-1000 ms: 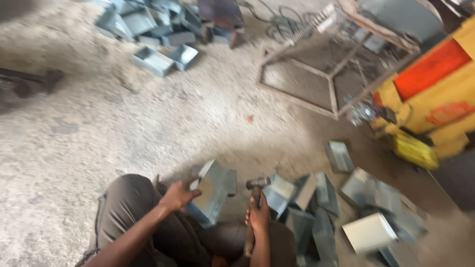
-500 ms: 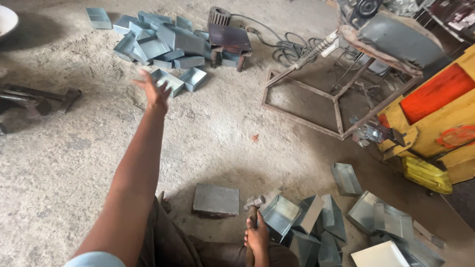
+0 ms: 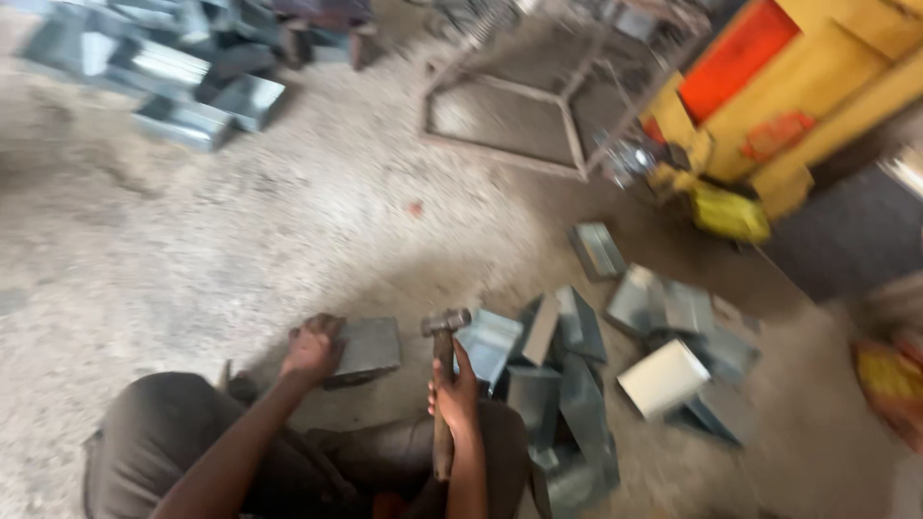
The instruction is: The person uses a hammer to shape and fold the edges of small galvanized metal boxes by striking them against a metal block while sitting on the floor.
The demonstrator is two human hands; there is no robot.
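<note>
My right hand (image 3: 456,394) grips the wooden handle of a hammer (image 3: 444,332), its steel head up and just right of a flat grey metal block (image 3: 370,346) on the concrete floor. My left hand (image 3: 312,348) rests on the left edge of that block, fingers curled over it. I sit low, with my knees in dark trousers (image 3: 163,447) at the bottom of the view. The picture is blurred by motion.
A heap of folded sheet-metal boxes (image 3: 567,384) lies right of the hammer, with a white one (image 3: 663,378) among them. Another pile of boxes (image 3: 183,91) sits far left. A metal frame (image 3: 510,111) and a yellow and orange machine (image 3: 769,86) stand beyond.
My left arm, stretched out toward the far pile half a second ago, has come back and its hand now lies on the metal block. The view has tilted down and right.
</note>
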